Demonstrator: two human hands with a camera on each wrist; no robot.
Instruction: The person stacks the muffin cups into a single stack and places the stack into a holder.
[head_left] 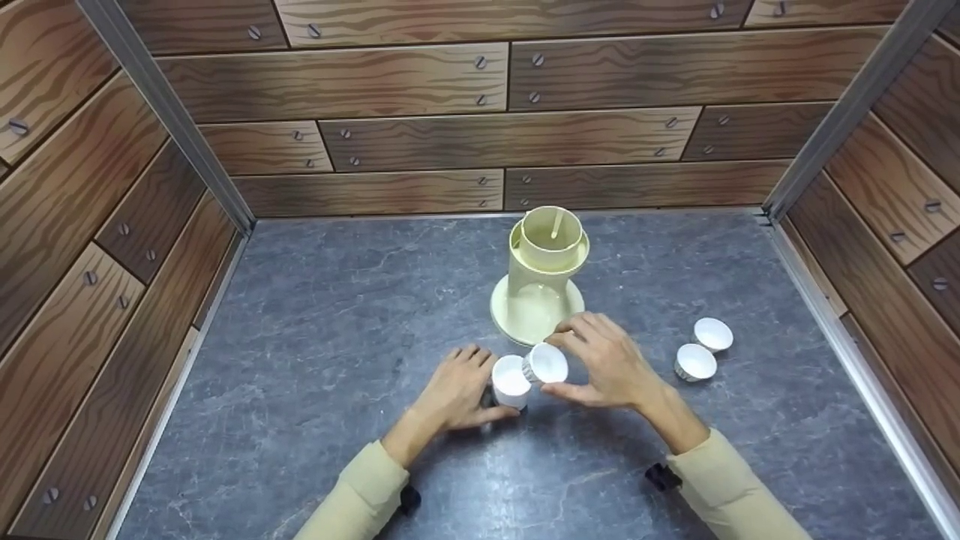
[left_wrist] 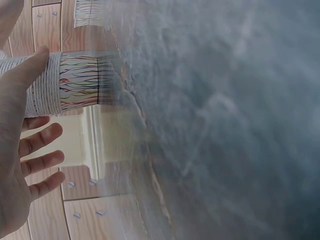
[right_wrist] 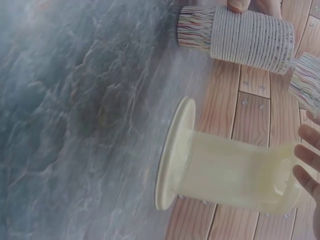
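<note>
My left hand (head_left: 459, 386) holds an upright stack of small paper baking cups (head_left: 511, 384) standing on the table. Its thumb lies along the near side and a finger along the far side. White rolled rims and coloured wavy lines mark the stack (right_wrist: 252, 41) in the right wrist view. With thumb and fingers, my right hand (head_left: 604, 364) pinches a single baking cup (head_left: 549, 364) just right of the stack's top. That cup (right_wrist: 306, 82) is tilted and off the table. In the head view, it overlaps the stack's edge; whether they touch I cannot tell.
Behind the hands stands a pale yellow cylindrical holder (head_left: 536, 296) on a round base, with an inner cup (head_left: 551, 240) in its top. To the right on the table sit two baking cups (head_left: 696, 364) side by side. Wood-patterned walls (head_left: 420, 142) enclose the grey table (head_left: 337, 300).
</note>
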